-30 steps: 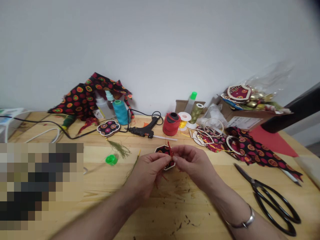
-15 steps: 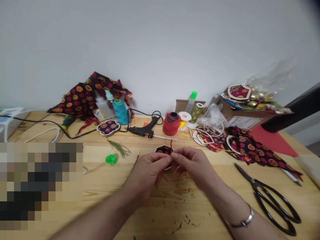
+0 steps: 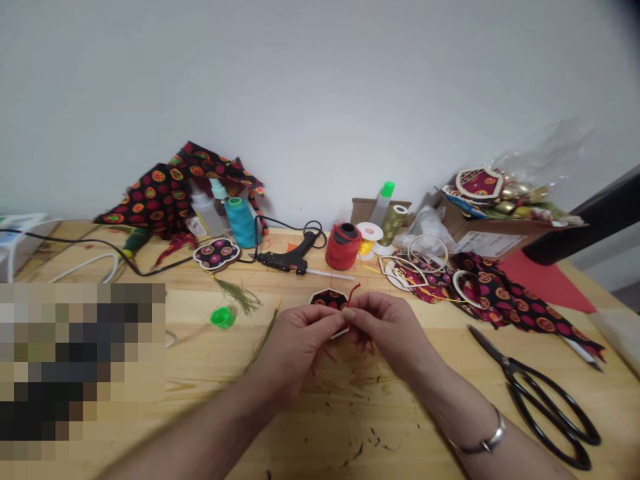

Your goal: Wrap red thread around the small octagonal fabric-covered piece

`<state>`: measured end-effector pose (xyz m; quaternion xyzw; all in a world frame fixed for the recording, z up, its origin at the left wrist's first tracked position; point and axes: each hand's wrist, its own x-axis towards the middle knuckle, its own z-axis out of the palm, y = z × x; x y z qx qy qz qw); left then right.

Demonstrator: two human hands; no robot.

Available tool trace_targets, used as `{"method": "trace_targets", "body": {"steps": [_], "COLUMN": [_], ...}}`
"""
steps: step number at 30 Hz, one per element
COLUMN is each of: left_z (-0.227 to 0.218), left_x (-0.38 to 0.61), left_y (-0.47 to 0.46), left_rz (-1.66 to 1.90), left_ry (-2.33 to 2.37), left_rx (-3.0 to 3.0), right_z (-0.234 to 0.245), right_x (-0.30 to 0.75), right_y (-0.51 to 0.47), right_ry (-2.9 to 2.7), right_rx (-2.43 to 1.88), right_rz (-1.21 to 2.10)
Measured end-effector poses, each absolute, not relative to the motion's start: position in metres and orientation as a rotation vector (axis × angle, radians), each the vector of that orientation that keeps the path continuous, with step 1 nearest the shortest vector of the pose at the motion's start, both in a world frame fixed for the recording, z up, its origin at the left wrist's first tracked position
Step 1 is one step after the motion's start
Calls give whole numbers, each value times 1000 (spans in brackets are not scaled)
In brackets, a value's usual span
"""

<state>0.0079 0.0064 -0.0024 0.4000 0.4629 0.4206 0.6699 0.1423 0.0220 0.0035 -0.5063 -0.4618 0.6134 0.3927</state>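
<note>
Both hands meet in the middle of the table, pinching red thread [image 3: 355, 291] between thumbs and fingertips. My left hand [image 3: 305, 337] is closed on the thread from the left, and my right hand [image 3: 383, 323] from the right. A short end of the thread sticks up above the fingertips, and loose strands hang below. Just behind the fingers lies an eight-sided, white-rimmed ornament [image 3: 327, 298] covered in dark patterned fabric, partly hidden by the hands. Whether the thread is joined to it I cannot tell. Beyond stands a red thread spool [image 3: 343, 247].
Black-handled scissors [image 3: 540, 400] lie at right. A glue gun [image 3: 290, 259], teal thread cone [image 3: 241, 223] and flower-shaped ornament [image 3: 217, 255] with a green tassel [image 3: 237, 297] sit behind. A green cap [image 3: 223, 318] is left of the hands. A cardboard box [image 3: 493, 233] stands back right.
The upright end of the red thread now leans to the right and shows more length. My right fingers have shifted slightly; both hands stay in nearly the same place.
</note>
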Motion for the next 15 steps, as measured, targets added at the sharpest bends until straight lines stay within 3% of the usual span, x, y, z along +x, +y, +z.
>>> {"method": "trace_targets", "body": {"steps": [15], "left_z": [-3], "left_x": [6], "left_y": [6], "left_rz": [924], "left_ry": [1043], "left_rx": [929], "right_z": [0], "right_x": [144], "right_y": [21], "right_ry": [-1280], "right_rx": [-1277], "right_rz": [1520]}}
